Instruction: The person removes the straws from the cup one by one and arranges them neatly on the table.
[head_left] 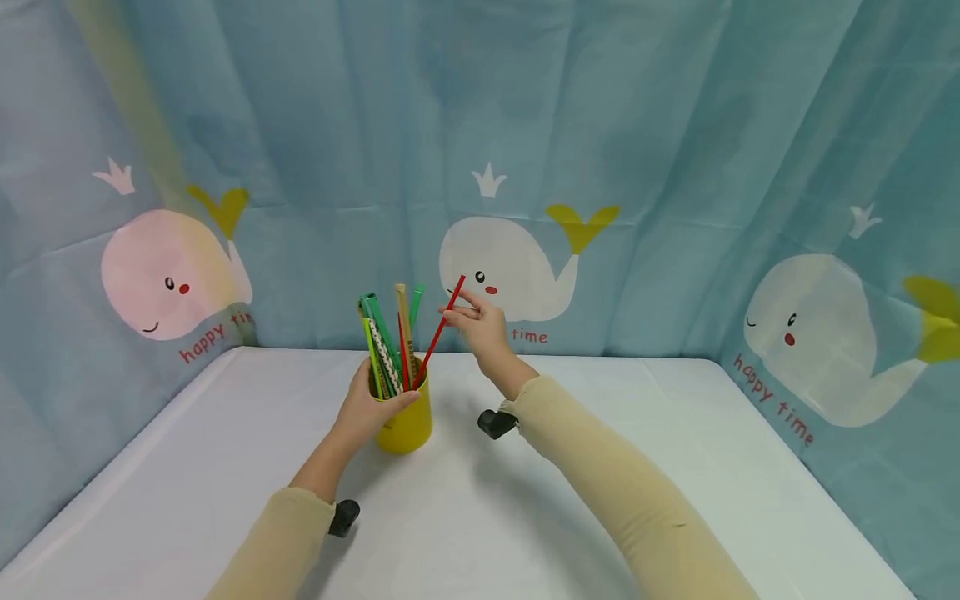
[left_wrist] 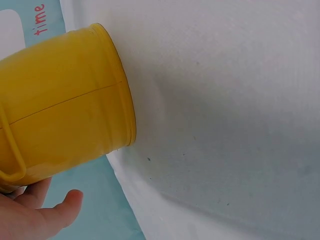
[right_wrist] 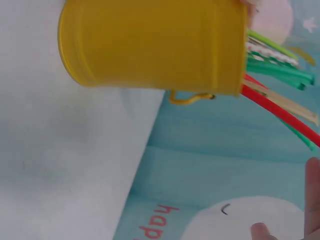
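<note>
A small yellow metal bucket (head_left: 405, 429) with a wire loop on its side (left_wrist: 16, 167) stands upright on the white table. My left hand (head_left: 365, 408) grips it near the rim, thumb across the front. Several drinking straws (head_left: 382, 333) lean in the bucket: green, lime, white-patterned, tan and red. My right hand (head_left: 483, 329), up and to the right of the bucket, pinches the upper part of a red straw (head_left: 438, 335), whose lower end is inside the rim. In the right wrist view the red straw (right_wrist: 280, 112) slants out of the bucket (right_wrist: 150, 45); the pinch itself is out of frame.
The white tabletop (head_left: 637, 417) stretches around the bucket. Behind it and along both sides hangs a blue curtain (head_left: 337, 167) printed with whales. Each wrist carries a small black camera mount (head_left: 497, 423).
</note>
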